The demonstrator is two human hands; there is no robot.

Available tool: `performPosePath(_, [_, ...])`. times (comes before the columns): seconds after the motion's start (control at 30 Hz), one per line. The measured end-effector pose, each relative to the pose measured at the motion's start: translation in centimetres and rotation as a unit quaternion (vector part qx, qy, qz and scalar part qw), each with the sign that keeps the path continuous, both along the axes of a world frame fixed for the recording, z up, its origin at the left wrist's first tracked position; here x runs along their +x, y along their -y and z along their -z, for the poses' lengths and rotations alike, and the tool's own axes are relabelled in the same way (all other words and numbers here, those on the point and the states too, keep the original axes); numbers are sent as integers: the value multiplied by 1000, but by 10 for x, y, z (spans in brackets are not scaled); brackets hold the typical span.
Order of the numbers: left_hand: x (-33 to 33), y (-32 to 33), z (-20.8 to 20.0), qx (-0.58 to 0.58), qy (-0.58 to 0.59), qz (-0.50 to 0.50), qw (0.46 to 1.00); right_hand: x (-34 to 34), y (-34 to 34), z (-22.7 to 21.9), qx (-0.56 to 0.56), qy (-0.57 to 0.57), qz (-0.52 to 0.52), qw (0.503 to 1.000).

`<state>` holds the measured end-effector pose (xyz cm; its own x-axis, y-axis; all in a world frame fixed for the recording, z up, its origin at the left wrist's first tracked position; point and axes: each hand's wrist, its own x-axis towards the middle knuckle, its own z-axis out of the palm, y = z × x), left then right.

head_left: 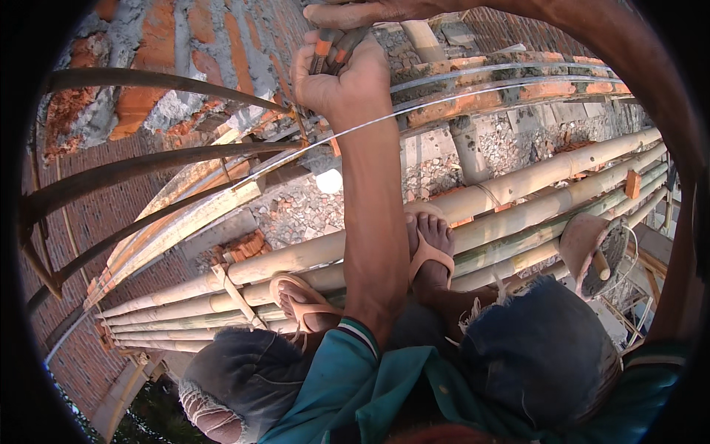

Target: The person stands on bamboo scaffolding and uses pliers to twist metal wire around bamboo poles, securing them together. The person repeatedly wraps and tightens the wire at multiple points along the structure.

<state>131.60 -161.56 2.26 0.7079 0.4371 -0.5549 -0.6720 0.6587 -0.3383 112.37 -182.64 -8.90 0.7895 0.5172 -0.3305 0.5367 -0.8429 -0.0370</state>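
Note:
My left hand is raised at the top centre, its fingers curled around grey pieces with orange bands that I cannot make out. My right arm arches along the right rim, and my right hand meets the left from above. Its fingers look bent over the same spot, partly cut off by the picture's edge. Just left of the hands rises a brick wall smeared with grey mortar. Dark, curved metal bars reach from the left to below my left hand.
My sandalled feet rest on bamboo poles. A mortar-stained container with a handle stands at right. A pale string crosses the view. Loose bricks and rubble lie below, beside a wooden plank.

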Motion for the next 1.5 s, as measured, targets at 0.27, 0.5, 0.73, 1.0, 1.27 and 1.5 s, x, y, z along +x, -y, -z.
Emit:
performPosePath(0.27, [0, -12, 9, -47, 64, -31, 996, -37, 11, 31, -25, -6, 59, 998])
performPosePath(0.5, [-3, -7, 14, -20, 99, -20, 995, -32, 11, 36, -27, -17, 68, 997])
performPosePath(0.73, [-5, 27, 0, 138, -20, -10, 990, -19, 6, 3, -4, -14, 39, 999])
performPosePath(1.0, [14, 16, 22, 180, 49, -69, 980, 179, -40, -120, 158, 159, -314, 923])
performPosePath(1.27, [25, 21, 24, 73, -126, 13, 989, 322, -126, -201, -7, 186, -507, 842])
performPosePath(1.5, [11, 27, 1, 63, -101, 22, 993, 339, -159, -212, -116, 88, -521, 841])
